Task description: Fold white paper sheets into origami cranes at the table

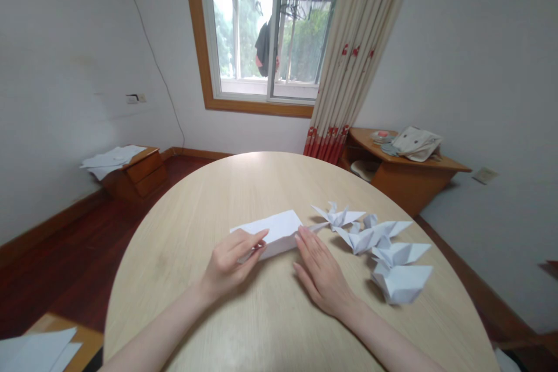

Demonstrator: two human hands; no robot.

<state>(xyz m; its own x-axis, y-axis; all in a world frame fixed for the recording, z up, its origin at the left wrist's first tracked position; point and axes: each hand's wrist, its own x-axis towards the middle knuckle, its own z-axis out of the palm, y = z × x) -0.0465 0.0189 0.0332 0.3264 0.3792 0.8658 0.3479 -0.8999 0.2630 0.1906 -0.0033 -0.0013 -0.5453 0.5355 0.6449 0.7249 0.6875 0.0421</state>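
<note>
A folded sheet of white paper (279, 226) lies on the round table, its near edge slightly raised. My left hand (233, 258) pinches that near edge, toward the left end, between thumb and fingers. With its fingers stretched out side by side, my right hand (320, 270) touches the paper's right end at the fingertips. Just beyond and to the right of this hand, several folded paper cranes (392, 253) stand in a slanting row, some overlapping. The nearest crane (405, 282) is beside my right wrist.
The pale wooden round table (187, 215) fills the middle. Loose white papers (37, 349) lie at the lower left, more on a small cabinet (143, 171). A wooden corner desk (405, 177) carrying a cloth bag (416, 142) stands right of the curtain (349, 52).
</note>
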